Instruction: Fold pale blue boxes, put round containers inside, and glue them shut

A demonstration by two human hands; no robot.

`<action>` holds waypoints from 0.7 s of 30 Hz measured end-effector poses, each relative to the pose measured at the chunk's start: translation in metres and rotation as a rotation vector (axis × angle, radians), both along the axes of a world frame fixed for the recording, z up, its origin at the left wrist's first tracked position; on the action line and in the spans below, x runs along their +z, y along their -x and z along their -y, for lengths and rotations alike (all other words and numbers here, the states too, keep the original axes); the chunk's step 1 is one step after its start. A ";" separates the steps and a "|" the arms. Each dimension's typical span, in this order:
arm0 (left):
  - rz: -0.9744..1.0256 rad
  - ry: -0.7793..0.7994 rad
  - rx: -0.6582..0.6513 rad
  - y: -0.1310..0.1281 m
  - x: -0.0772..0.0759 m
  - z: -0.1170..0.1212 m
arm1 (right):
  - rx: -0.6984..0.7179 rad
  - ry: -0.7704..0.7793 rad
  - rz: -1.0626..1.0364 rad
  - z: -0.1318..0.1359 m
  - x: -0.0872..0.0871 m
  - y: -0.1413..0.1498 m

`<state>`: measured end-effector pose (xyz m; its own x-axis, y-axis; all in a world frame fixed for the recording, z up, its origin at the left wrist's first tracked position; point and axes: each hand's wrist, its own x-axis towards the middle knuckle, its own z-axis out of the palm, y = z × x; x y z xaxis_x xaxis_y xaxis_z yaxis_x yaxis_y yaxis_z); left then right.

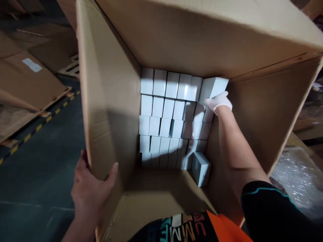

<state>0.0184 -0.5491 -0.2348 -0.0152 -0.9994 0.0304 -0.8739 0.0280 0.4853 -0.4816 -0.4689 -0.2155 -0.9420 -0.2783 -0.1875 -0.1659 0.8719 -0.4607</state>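
A deep cardboard carton point(181, 43) stands open in front of me. My left hand point(92, 188), bare, grips the carton's left wall, thumb on the inner side and fingers outside. Deep in the far right corner, my right hand point(220, 101), in a white glove, holds a small white box point(219, 85) that sits higher than its neighbours. Its fingertips are partly hidden. Rows of upright white boxes point(164, 108) cover the carton's bottom, packed side by side with a few narrow gaps. At the near right corner, another white box point(201, 169) rises above the rows.
To the left, large flat cardboard pieces point(27, 79) lie on wooden pallets point(72, 69). Yellow and black tape point(39, 127) runs along the dark floor point(47, 171). Clear plastic wrap point(297, 178) lies outside the carton's right wall.
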 end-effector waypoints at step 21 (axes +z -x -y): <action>-0.021 0.147 -0.163 -0.020 -0.017 -0.004 | 0.127 -0.141 -0.039 -0.039 -0.069 -0.056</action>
<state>0.0380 -0.5451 -0.2514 -0.1737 -0.9686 0.1778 -0.8417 0.2398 0.4838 -0.4260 -0.4301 -0.2847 -0.9084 -0.3685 -0.1975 -0.2936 0.8986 -0.3261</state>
